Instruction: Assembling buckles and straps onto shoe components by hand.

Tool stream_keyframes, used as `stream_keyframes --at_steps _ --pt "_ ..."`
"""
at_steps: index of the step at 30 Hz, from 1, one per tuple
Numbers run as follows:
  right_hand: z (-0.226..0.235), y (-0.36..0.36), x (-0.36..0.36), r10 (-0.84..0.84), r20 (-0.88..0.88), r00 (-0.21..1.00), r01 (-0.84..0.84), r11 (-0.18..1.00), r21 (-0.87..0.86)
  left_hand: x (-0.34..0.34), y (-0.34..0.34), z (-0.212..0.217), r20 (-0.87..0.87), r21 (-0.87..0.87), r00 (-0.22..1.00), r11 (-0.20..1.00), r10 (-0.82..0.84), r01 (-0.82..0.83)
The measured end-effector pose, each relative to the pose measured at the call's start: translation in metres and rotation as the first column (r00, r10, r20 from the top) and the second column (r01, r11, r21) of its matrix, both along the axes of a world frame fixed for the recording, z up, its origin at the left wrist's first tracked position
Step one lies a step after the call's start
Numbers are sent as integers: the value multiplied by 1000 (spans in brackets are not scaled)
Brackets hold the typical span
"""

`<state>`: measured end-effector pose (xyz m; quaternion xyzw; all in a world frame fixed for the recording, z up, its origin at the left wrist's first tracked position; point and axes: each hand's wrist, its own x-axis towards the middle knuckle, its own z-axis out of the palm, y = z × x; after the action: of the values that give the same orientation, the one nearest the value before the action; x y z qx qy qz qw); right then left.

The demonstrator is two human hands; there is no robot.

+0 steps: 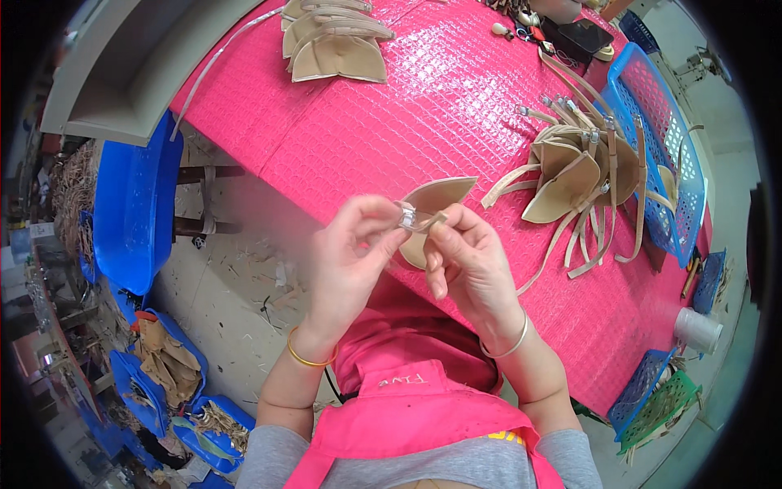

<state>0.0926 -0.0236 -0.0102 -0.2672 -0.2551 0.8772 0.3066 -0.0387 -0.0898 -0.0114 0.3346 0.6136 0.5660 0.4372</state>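
Between the thumb and fingers of my left hand (346, 253) is a small silver buckle (407, 215). My right hand (474, 257) pinches the end of a thin beige strap (432, 221) right beside it. A curved beige leather shoe piece (441, 193) shows behind my hands, just over the table's near edge; my fingers hide how it joins the strap. To the right lies a pile of similar beige pieces (562, 183) with long straps and buckles. A neat overlapping row of beige pieces (340, 59) lies at the far left of the table.
A shiny pink cover (326, 138) lies over the table. At its right side leans a blue perforated basket (664, 138), with a phone (585, 37) beyond. Smaller baskets (661, 411) hang low at the right. Blue bins (134, 208) stand on the left.
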Motion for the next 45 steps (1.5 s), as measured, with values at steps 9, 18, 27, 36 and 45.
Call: stream_keyframes --at_steps 9,18,27,36,45 --pt "-7 -11 4 -29 0 1000 29 982 -188 0 8 -11 -379 66 916 984 -131 168" --pt "-23 -4 10 135 74 988 -122 979 -161 11 1 -21 -649 292 753 949 108 115" --pt "-12 -2 -3 -39 150 988 25 995 93 3 5 -13 -708 376 696 897 116 233" --pt "-18 57 -36 -22 209 978 -39 958 283 -34 33 0 -656 213 749 929 -94 303" --pt "-1 104 -26 -474 306 825 -82 435 897 -37 78 -7 -970 243 57 947 236 208"
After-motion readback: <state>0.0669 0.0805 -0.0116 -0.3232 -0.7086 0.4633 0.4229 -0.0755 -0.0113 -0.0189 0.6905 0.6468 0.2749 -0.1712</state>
